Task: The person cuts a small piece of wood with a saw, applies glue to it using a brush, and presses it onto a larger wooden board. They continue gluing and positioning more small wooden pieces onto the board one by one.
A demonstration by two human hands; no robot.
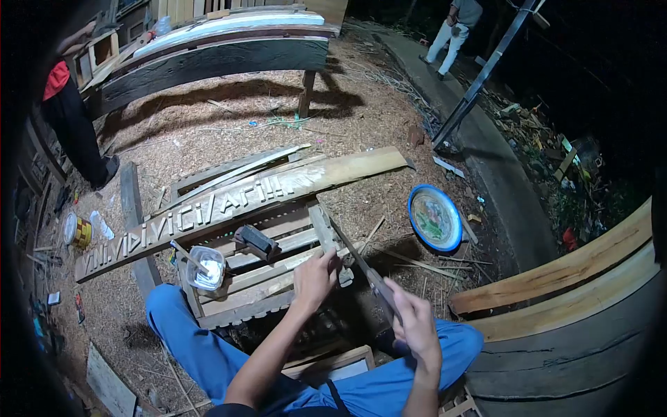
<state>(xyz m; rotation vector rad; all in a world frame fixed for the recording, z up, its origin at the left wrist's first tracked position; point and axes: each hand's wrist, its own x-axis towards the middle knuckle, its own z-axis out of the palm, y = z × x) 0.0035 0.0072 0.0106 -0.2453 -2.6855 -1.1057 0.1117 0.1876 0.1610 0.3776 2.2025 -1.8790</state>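
My right hand (417, 321) is wrapped round the near end of a long dark blade (375, 278). The blade narrows as it slants away to the upper left; I cannot tell whether it is a saw or a machete. My left hand (316, 278) is closed at the right end of a low slatted wooden bench (260, 299), against a pale wooden end piece (322, 226). What its fingers grip is hidden. Across the bench lies a long board (347, 170) with raised carved letters. A dark block (256, 241) and a plastic tub (206, 268) holding a stick and white stuff sit on the slats.
A blue-rimmed basin (435, 217) lies right of the bench. Long planks (556, 292) stand at the right. A timber workbench (215, 66) is at the back, with a person (73, 125) at its left. Another person (453, 35) is on the path. Shavings cover the ground.
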